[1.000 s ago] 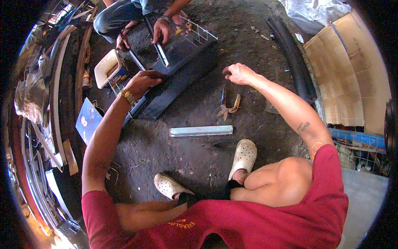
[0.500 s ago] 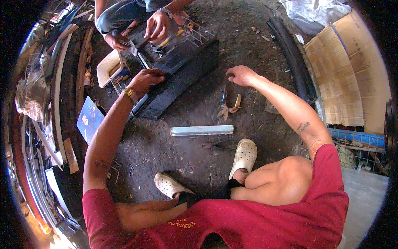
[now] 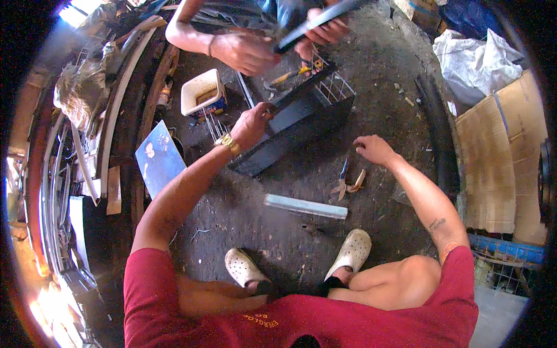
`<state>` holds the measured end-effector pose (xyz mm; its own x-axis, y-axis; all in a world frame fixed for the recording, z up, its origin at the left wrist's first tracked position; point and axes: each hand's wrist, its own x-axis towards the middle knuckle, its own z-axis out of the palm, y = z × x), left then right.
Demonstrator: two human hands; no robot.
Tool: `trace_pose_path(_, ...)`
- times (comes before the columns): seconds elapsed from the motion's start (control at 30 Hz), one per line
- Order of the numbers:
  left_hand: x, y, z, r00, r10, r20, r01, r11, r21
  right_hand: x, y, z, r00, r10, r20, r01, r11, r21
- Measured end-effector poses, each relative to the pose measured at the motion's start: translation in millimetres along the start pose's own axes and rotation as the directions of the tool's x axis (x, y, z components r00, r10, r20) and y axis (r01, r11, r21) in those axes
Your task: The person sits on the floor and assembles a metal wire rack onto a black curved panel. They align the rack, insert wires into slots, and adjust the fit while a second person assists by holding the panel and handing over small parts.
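Observation:
My left hand (image 3: 253, 125), with a gold watch at its wrist, is closed on the upper edge of a long black box-like frame (image 3: 301, 124). The frame lies slanted on the ground, with wire grid at its ends. My right hand (image 3: 376, 149) hangs empty to the right of it, fingers loosely bent and slightly apart. Below that hand lie tin snips (image 3: 343, 181), with one blue and one pale handle. A pale blue-grey bar (image 3: 306, 206) rests on the ground before my feet. Across from me, another person's hands (image 3: 246, 52) hold a dark flat bar (image 3: 316, 24).
Left of the frame stand a white plastic tub (image 3: 202, 93) and a blue picture sheet (image 3: 161, 159). A yellow-handled tool (image 3: 284, 78) lies beyond it. Metal and wood strips (image 3: 122, 110) line the left side. Cardboard (image 3: 493, 156) and a white sack (image 3: 473, 64) stand at right.
My view has shifted, so the scene sits lower and further right. The other person's hands have risen with a dark bar in them. My left hand stays on the black frame.

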<state>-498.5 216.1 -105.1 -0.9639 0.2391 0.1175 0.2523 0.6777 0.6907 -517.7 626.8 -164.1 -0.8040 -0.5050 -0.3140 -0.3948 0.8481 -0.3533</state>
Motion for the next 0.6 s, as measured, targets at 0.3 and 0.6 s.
trace_pose_path(0.3,-10,33,17,0.991,0.131,0.006,-0.130,0.988,-0.079,6,13,16,0.985,0.149,0.081,-0.147,0.989,-0.030)
trace_pose_path(0.6,-33,173,21,0.750,0.662,0.010,-0.661,0.748,0.050,-9,-8,29,0.973,0.113,0.203,-0.105,0.993,-0.051)
